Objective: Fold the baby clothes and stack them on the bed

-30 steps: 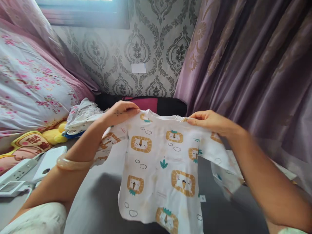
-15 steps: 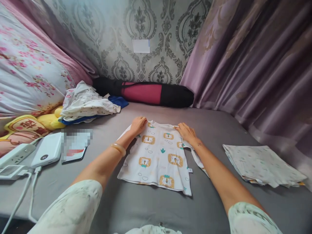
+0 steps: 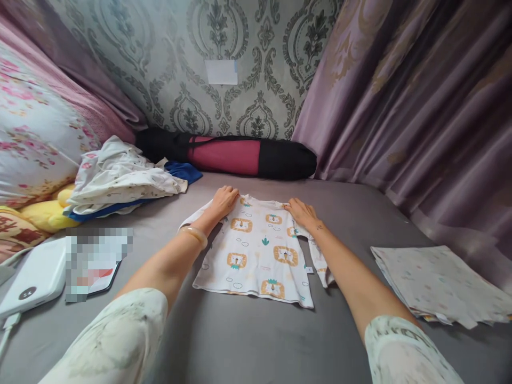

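A small white shirt [image 3: 256,250] with orange lion faces and green leaves lies spread on the grey sheet [image 3: 256,341], its neckline away from me. My left hand [image 3: 226,201] grips its left shoulder with bent fingers, and a pale bangle circles that wrist. At the right shoulder my right hand [image 3: 301,211] pinches the cloth beside the collar. One sleeve shows to the left behind my forearm; the other hangs down on the right, partly behind my right forearm.
Folded pale cloths [image 3: 440,282] lie at the right. Heaped clothes [image 3: 124,178] and a yellow plush [image 3: 48,213] are at the left, near a white power bank [image 3: 34,277] and a phone [image 3: 106,280]. A black and red roll bag [image 3: 228,156] lies along the wall.
The view has shifted and moved closer on the left. Both hands keep their grip on the shoulders; the shirt's hem sits slightly higher in view, and more of both sleeves shows.
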A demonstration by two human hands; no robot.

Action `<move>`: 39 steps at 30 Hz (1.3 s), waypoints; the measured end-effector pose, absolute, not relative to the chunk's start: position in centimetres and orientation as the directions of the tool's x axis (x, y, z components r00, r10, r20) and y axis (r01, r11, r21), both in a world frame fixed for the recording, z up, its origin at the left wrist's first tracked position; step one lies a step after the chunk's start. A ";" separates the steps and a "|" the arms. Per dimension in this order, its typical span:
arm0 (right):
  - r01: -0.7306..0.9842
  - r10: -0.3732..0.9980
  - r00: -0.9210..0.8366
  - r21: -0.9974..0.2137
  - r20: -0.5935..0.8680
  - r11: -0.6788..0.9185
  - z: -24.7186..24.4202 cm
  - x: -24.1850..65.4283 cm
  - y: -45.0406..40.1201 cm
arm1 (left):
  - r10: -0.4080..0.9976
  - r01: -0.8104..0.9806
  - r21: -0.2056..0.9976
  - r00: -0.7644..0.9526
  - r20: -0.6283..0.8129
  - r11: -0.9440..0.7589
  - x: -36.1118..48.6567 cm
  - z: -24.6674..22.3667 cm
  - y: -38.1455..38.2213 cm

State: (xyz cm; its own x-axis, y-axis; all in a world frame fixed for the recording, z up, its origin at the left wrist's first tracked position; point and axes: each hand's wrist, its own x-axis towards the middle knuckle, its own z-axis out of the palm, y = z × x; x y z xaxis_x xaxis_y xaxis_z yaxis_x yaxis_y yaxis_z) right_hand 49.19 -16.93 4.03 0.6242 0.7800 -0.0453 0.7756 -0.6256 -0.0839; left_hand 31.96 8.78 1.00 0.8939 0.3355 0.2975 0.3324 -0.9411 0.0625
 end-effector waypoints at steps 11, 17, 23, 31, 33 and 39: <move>0.789 0.807 0.588 -0.180 -0.057 -0.588 3.4 49.8 -13.5 | 0.456 0.412 0.280 0.883 0.109 -0.867 34.2 1.4 8.0; 0.758 0.777 0.627 -0.191 -0.047 -0.623 2.6 49.3 -11.9 | 0.457 0.398 0.330 0.881 0.124 -0.856 35.5 0.3 7.3; 0.637 0.629 0.768 -0.247 0.121 -0.730 1.0 48.3 -11.4 | 0.559 0.489 0.314 0.808 0.189 -0.813 35.4 -0.4 6.3; 0.635 0.627 0.769 -0.251 0.123 -0.730 0.5 47.3 -10.8 | 0.492 0.477 0.119 0.846 0.205 -0.871 35.5 -1.1 5.9; 0.643 0.665 0.745 -0.305 0.040 -0.702 1.5 48.0 -11.4 | 0.491 0.488 0.064 0.851 0.185 -0.871 35.5 -0.5 5.5; 0.533 0.536 0.832 -0.465 0.140 -0.707 5.3 50.0 -19.6 | 0.445 0.449 0.049 0.855 0.265 -0.892 35.9 1.5 2.5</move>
State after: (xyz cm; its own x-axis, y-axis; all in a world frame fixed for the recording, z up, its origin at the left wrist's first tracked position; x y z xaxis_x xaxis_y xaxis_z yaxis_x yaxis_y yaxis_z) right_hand 49.99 -19.58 5.31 0.8324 0.5362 0.1397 0.5333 -0.7067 -0.4649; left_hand 35.94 2.54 1.47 0.8551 0.4455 0.2651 0.4494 -0.8920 0.0495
